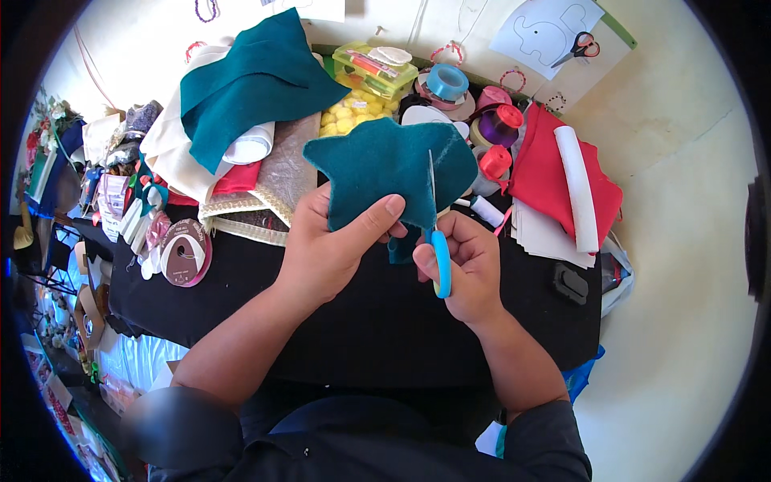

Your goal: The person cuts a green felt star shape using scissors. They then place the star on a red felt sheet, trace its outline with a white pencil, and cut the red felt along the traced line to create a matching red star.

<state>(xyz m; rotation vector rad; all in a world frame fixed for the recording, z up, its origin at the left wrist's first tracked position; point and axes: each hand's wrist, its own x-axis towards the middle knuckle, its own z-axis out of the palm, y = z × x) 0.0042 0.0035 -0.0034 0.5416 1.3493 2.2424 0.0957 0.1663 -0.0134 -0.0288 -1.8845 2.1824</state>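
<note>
A piece of teal felt [373,165] with a curved, cut-out outline is held up over the black table. My left hand [341,237] pinches its lower edge, thumb on top and fingers underneath. My right hand [466,261] grips scissors [442,269] with blue handles, fingers closed round them. The blade points away from me and lies against the felt near its right part, where a pale line runs. Whether the blades are apart is hard to make out. A small teal scrap [401,247] shows below the felt, between my hands.
Folded teal cloth [249,88] lies on white fabric at the back left. A brown ribbon spool [186,253] sits at left. Yellow pompoms [351,111], a lime box [373,68], red felt [554,173] with a white roll [577,189], and a black case [570,283] surround the black tablecloth [361,345].
</note>
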